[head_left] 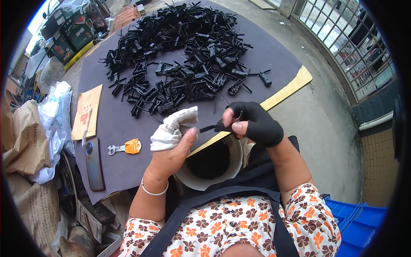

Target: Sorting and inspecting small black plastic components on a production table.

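Note:
My right hand (254, 126), in a black glove that leaves the thumb and fingertips bare, pinches a small black plastic part (209, 128) whose narrow end points left. Facing it, my left hand (173, 135) wears a white cloth glove over the fingers; its bare thumb stands apart from them, and I see nothing held there. Both hands are above the table's near edge. Beyond them a big heap of similar black plastic parts (180, 55) covers the far half of the table. Below my hands is a pale bucket (236, 165) with a dark mass inside.
On the table's (124, 171) left side lie a phone (94, 167), a wrench (122, 148) with orange wrapping, and a pen (87, 124) on a tan booklet (89, 103). Bags (25, 137) crowd the left. A blue crate (359, 227) stands at lower right, a metal grille (342, 43) at far right.

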The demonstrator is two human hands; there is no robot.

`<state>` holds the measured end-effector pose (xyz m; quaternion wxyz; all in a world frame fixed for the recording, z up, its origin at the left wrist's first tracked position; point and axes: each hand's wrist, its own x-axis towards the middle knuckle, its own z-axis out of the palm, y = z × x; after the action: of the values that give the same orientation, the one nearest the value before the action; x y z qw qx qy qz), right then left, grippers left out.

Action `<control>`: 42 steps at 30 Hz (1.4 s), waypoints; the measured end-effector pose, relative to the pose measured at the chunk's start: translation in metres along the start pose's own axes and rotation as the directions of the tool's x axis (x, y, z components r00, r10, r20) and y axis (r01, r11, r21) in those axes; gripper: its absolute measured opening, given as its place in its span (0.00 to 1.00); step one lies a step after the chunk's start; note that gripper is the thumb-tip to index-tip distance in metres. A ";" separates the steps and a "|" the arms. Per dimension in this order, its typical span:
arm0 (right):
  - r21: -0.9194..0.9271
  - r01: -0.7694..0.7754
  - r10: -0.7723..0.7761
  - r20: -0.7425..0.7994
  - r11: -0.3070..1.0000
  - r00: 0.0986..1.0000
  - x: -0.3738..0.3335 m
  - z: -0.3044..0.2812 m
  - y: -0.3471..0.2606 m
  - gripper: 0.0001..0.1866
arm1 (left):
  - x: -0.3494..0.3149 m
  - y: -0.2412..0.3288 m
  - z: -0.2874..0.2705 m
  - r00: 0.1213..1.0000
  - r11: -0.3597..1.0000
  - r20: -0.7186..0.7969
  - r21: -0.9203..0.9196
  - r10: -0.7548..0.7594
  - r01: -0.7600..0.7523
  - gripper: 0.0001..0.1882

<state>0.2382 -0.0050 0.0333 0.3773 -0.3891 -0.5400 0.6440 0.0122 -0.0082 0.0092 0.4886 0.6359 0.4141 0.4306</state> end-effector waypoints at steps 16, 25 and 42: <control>-0.655 0.611 -0.612 0.276 0.445 0.742 0.007 0.041 0.025 0.16 | 0.000 -0.008 0.023 0.988 0.926 0.100 -0.349 -0.114 0.142 0.14; -0.479 0.220 -0.381 -0.271 0.850 0.884 0.010 0.038 0.031 0.06 | -0.006 -0.008 0.020 0.988 0.969 0.138 -0.224 -0.074 0.103 0.17; -0.368 0.261 -0.309 -0.079 0.893 0.948 0.015 0.039 0.041 0.07 | -0.009 -0.006 0.029 0.944 0.932 -0.080 0.206 0.320 -0.298 0.16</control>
<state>0.1942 -0.0126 -0.0045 0.4274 -0.4097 -0.6710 0.4462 0.0371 -0.0233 -0.0022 0.3275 0.7119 0.3748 0.4955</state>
